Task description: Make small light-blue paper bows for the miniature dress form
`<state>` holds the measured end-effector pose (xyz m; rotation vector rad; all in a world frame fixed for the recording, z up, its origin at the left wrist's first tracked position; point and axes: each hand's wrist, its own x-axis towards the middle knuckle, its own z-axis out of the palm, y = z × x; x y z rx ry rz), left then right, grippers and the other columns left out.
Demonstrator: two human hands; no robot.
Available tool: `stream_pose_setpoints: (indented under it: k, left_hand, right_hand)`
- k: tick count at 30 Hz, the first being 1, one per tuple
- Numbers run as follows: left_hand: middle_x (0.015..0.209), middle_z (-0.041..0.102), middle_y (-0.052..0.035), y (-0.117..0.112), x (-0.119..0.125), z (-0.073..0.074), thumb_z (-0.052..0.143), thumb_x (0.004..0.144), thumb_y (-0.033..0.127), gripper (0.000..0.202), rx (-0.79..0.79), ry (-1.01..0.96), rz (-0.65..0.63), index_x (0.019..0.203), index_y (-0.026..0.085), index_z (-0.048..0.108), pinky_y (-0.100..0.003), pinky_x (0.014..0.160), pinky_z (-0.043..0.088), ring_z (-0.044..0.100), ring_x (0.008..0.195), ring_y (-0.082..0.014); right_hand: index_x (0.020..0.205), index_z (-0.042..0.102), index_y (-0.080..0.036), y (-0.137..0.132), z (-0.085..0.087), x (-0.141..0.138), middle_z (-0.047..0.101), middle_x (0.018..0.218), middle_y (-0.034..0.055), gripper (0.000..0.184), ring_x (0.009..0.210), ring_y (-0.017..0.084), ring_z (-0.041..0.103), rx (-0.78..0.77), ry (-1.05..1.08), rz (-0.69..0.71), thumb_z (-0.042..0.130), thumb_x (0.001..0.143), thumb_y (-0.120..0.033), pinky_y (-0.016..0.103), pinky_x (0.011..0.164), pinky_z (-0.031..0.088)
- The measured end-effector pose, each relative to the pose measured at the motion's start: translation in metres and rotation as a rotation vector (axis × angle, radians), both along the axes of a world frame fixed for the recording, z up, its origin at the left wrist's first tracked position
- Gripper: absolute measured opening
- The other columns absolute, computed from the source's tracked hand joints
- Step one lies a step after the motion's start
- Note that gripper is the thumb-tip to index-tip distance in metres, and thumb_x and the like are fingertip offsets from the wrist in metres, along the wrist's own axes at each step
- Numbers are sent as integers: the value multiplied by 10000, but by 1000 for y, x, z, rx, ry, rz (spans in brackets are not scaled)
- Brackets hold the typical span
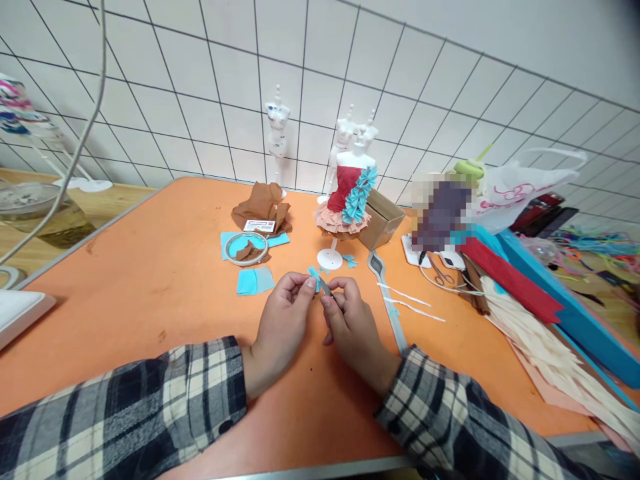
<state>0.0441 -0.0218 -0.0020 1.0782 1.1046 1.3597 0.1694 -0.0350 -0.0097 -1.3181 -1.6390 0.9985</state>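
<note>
Pinched between the thumb and fingertips of my left hand (284, 320) is a small piece of light blue crepe paper (314, 273). My right hand (354, 323) grips scissors (325, 287), their grey blades touching or very near the paper; the handles are mostly hidden by my fingers. Just beyond both hands stands a small dress form (346, 159) wearing a red paper bodice, a peach ruffled skirt and a strip of blue ruffles. Blue scraps (350, 261) lie beside its round white base (330, 259). Left of my hands rests a folded blue paper square (247, 281).
A roll of tape (247, 248) and crumpled brown paper (265, 205) lie at back left. Behind stand white dress forms (277, 130) and a cardboard box (383, 220). White strips (410, 303), red paper (510, 280) and cream paper (540, 353) lie to the right.
</note>
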Motion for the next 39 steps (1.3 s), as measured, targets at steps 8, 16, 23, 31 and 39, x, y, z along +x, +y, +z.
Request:
stream_pose_setpoints:
  k: [8, 16, 23, 31, 39]
  left_hand:
    - [817, 594, 0, 4, -6, -3, 587, 851, 371, 191, -61, 31, -93, 855, 181, 598, -263, 733, 410, 526, 770, -146]
    - [738, 618, -8, 9, -8, 0, 621, 787, 340, 166, -51, 165, -202, 760, 178, 640, -269, 693, 394, 525, 705, -162]
    - [737, 589, 1, 12, -11, -1, 631, 783, 395, 227, -96, 189, -258, 790, 168, 639, -254, 684, 372, 504, 705, -153]
    - [753, 586, 3, 12, -12, -3, 639, 782, 384, 216, -112, 145, -309, 773, 170, 621, -258, 713, 381, 505, 730, -153]
    - [787, 621, -9, 9, -11, -3, 664, 777, 355, 183, -141, -8, -250, 787, 174, 640, -255, 747, 408, 542, 778, -163]
  right_hand:
    - [1130, 437, -232, 12, 5, 14, 430, 620, -93, 371, 401, 77, 456, -43, 255, -57, 524, 876, -488, 187, 370, 403]
    - [997, 553, -177, 34, -2, 33, 343, 493, -127, 348, 334, 38, 277, -334, 514, 169, 667, 786, -430, 162, 319, 309]
    - [1000, 539, -179, 35, -5, 33, 334, 507, -132, 345, 325, 35, 266, -347, 481, 208, 631, 798, -443, 160, 306, 352]
    - [843, 489, -192, 42, -11, 40, 373, 533, -121, 275, 327, 42, 320, -276, 403, 176, 618, 786, -428, 179, 333, 353]
    - [936, 672, -192, 50, -6, 51, 707, 932, 57, 238, 875, 194, 641, 113, -234, 85, 494, 890, -344, 335, 813, 479]
